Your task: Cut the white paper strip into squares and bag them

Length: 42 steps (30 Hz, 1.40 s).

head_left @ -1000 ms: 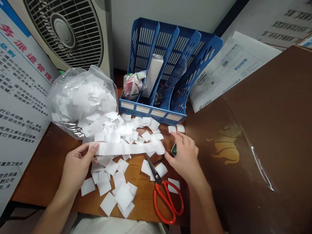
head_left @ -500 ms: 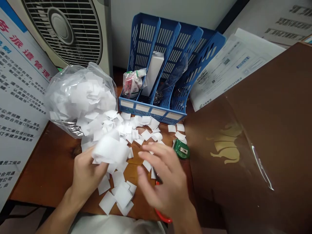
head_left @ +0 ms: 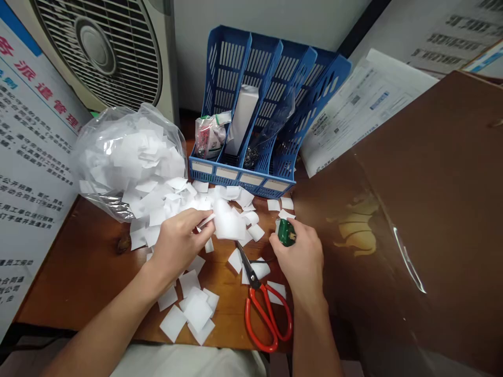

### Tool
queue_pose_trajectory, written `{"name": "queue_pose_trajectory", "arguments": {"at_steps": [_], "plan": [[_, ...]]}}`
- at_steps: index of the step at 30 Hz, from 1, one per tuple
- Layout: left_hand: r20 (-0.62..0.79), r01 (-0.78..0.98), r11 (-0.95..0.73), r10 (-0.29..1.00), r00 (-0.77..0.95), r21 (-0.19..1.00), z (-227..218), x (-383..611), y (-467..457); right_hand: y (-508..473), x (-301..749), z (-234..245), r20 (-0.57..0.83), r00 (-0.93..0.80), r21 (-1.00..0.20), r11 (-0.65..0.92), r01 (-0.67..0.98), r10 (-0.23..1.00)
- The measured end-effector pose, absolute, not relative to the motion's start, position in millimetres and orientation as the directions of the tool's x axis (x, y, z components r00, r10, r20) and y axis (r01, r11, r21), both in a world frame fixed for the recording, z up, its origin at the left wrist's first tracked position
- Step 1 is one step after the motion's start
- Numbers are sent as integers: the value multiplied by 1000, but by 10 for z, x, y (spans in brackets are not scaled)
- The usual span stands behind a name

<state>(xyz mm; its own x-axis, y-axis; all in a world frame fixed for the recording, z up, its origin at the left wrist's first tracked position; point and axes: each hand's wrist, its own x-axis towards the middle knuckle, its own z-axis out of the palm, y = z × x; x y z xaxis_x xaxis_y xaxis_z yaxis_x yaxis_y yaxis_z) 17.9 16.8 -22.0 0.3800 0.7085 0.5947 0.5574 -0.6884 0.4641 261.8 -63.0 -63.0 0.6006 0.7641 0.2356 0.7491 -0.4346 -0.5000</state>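
My left hand (head_left: 178, 241) pinches a folded white paper strip (head_left: 228, 224) above the wooden desk (head_left: 82, 267). My right hand (head_left: 301, 256) is closed round a small green device (head_left: 286, 233) at the desk's right side. Red-handled scissors (head_left: 262, 303) lie closed between my hands, blades pointing away from me. Several white paper squares (head_left: 194, 309) are scattered over the desk around both hands.
A clear plastic bag (head_left: 126, 157) full of paper squares lies at the back left. A blue file rack (head_left: 263, 115) stands behind, a fan (head_left: 98, 47) at top left. A brown board (head_left: 424, 209) covers the right; printed sheets (head_left: 353, 110) lean behind it.
The long strip held stretched between both hands has been gathered into my left hand and folded. My right hand let go of it, swept across, and now grips the green device.
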Motion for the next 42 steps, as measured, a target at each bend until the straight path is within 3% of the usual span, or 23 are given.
{"name": "queue_pose_trajectory", "arguments": {"at_steps": [3,5,7,9,11,13,15,17,20,23,28,30,33,36,39,42], "plan": [[595,543,-706,695,404,455,-303,248,234,-691,2521,-311,238,693,-737,-339,585,681],[555,546,-693,714,428,471,-370,304,272,-744,2475,-96,249,699,-873,-156,461,670],[491,548,-667,744,453,505,-433,376,305,-778,2452,63,262,629,-937,36,348,732],[440,543,-646,763,473,537,-482,461,332,-770,2445,134,216,429,-970,143,196,877],[419,524,-637,769,483,566,-515,544,352,-714,2426,111,117,139,-993,119,-6,983],[397,499,-617,782,481,609,-531,607,365,-624,2379,15,29,-63,-985,18,-169,998],[373,474,-583,802,466,660,-530,635,367,-525,2320,-119,-57,-88,-960,-79,-268,995],[345,453,-538,828,443,711,-520,630,359,-442,2283,-254,-145,-5,-946,-140,-291,989],[307,433,-475,862,404,766,-505,602,334,-369,2291,-402,-179,172,-983,-183,4,969],[291,435,-442,882,372,784,-495,606,311,-348,2297,-471,-120,241,-918,-200,343,963],[305,462,-450,883,356,764,-469,636,298,-343,2207,-521,25,287,-789,-157,594,958],[315,471,-461,879,357,752,-457,626,291,-332,2189,-540,79,332,-697,-186,692,940],[333,479,-481,870,363,735,-441,604,271,-305,2204,-546,152,374,-408,-287,867,915],[353,475,-500,861,367,724,-425,581,248,-285,2242,-526,188,373,-163,-346,924,909],[366,469,-501,861,353,727,-402,532,235,-300,2308,-535,175,393,-96,-382,919,903],[360,474,-468,882,306,746,-373,437,237,-356,2418,-617,173,410,-104,-397,912,896]]}}
